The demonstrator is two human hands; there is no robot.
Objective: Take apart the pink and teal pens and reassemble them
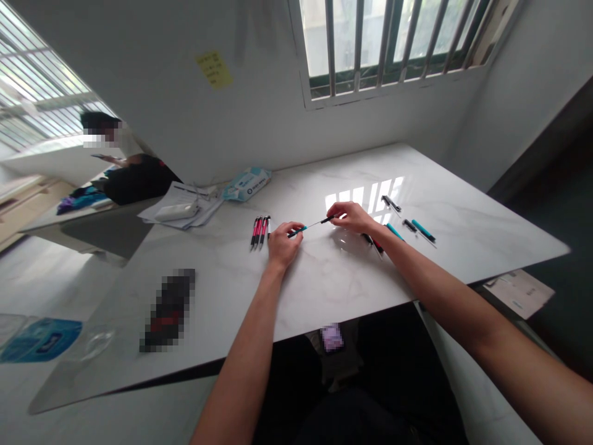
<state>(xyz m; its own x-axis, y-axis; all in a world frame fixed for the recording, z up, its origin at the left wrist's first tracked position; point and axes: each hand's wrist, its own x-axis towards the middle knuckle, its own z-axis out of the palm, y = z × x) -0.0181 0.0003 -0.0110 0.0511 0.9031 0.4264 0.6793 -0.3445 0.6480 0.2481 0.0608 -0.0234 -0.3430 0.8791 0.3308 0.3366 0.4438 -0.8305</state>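
My left hand (pixel 283 245) is closed around a teal pen barrel (pixel 297 232) just above the table. A thin refill reaches from this barrel toward my right hand (pixel 351 217), which pinches a small black pen part (pixel 328 219) at the refill's other end. Whether the refill sits inside the black part, I cannot tell. Beside my left hand lie several red-and-black pens (pixel 258 232) in a row. Around my right forearm are loose pen parts: a teal barrel (pixel 422 230), a black grip (pixel 410 225) and a red-and-black piece (pixel 377 246), partly hidden by the arm.
A white marbled table (pixel 319 284) bears a pack of wipes (pixel 248 184), papers (pixel 185 213) and a blurred dark object (pixel 169 312). More black and clear parts (pixel 391 203) lie near the window light. At far left another person (pixel 134 154) sits; a blue-labelled bottle (pixel 41 340) stands out nearer.
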